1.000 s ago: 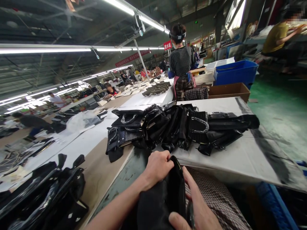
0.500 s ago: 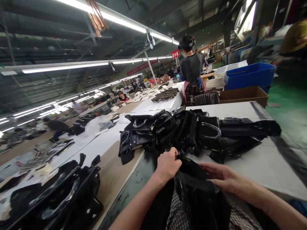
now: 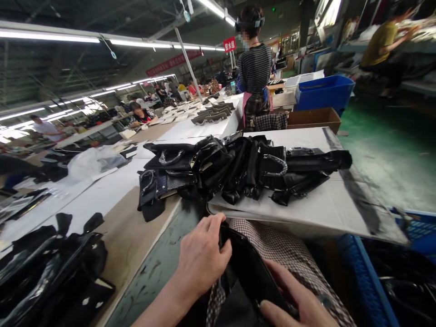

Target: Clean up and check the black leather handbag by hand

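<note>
My left hand [image 3: 201, 257] is closed on the upper edge of a black glossy bag piece [image 3: 248, 272] that lies on a checked cloth [image 3: 289, 252] over my lap. My right hand [image 3: 295, 302] grips the same black piece from below at the bottom edge of the view, thumb on top. Just beyond, a heap of black handbags [image 3: 238, 165] with metal-trimmed handles lies across a white sheet [image 3: 327, 204] on the table. Neither hand touches the heap.
More black bags [image 3: 51, 268] lie at the lower left on the long table [image 3: 136, 236]. A person in a striped top [image 3: 255, 72] stands ahead beside a blue crate [image 3: 323, 93] and a cardboard box [image 3: 315, 118]. A blue bin [image 3: 408, 263] sits at my right. Other workers sit far left.
My view has tipped down. My right hand has drawn back from the top of the black piece to grip it low, near my lap; the left hand stays on its upper edge.
</note>
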Available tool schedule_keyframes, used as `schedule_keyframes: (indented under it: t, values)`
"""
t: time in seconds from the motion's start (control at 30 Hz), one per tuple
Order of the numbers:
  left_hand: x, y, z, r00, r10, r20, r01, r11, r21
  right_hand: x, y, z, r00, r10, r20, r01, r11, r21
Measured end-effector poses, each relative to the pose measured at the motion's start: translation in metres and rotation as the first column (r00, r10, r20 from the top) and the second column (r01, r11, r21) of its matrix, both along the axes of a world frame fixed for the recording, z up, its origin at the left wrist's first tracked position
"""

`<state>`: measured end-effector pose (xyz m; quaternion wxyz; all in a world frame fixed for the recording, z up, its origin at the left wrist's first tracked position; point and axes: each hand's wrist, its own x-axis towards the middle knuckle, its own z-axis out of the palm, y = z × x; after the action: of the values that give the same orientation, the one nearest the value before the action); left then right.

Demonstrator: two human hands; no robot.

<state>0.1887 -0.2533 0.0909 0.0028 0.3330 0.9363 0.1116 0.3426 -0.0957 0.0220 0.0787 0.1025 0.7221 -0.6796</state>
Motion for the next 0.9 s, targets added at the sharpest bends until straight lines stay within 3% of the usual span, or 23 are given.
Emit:
schedule_keyframes:
  t: [0.07, 0.13, 0.2, 0.27, 0.37, 0.47, 0.57, 0.77, 0.9]
  values:
    - [-0.009, 0.001, 0.005, 0.981, -0.195, 0.003, 0.193, 0.974, 0.117, -0.004, -0.002, 0.003, 1.0, -0.015, -0.026, 0.015, 1.0, -0.001]
    - [-0.016, 0.004, 0.011, 0.913, -0.388, 0.127, 0.357, 0.909, 0.215, -0.007, -0.002, 0.006, 0.999, -0.014, -0.041, 0.014, 1.0, 0.015]
    - [-0.021, 0.009, 0.015, 0.817, -0.488, 0.308, 0.401, 0.864, 0.305, -0.009, -0.001, 0.006, 0.998, -0.037, -0.051, 0.039, 0.999, 0.03]
    - [-0.025, 0.015, 0.016, 0.746, -0.507, 0.433, 0.367, 0.854, 0.368, -0.008, -0.001, 0.005, 0.994, -0.085, -0.063, 0.087, 0.996, 0.022]
    - [-0.028, 0.025, 0.011, 0.72, -0.498, 0.484, 0.335, 0.86, 0.385, -0.005, 0.0, 0.001, 0.986, -0.148, -0.072, 0.15, 0.988, 0.022]
    - [-0.032, 0.034, 0.003, 0.722, -0.521, 0.455, 0.379, 0.848, 0.37, -0.003, 0.004, -0.002, 0.989, -0.127, -0.077, 0.133, 0.988, 0.081]
    - [-0.035, 0.041, -0.001, 0.688, -0.598, 0.411, 0.477, 0.8, 0.364, -0.003, 0.009, -0.005, 0.992, -0.093, -0.08, 0.102, 0.987, 0.127]
    - [-0.035, 0.054, -0.007, 0.66, -0.677, 0.325, 0.585, 0.735, 0.342, -0.002, 0.016, -0.005, 0.982, -0.178, -0.058, 0.184, 0.977, 0.107]
    - [-0.032, 0.057, -0.019, 0.692, -0.679, 0.245, 0.575, 0.723, 0.383, -0.002, 0.021, -0.003, 0.976, -0.217, -0.033, 0.22, 0.971, 0.093]
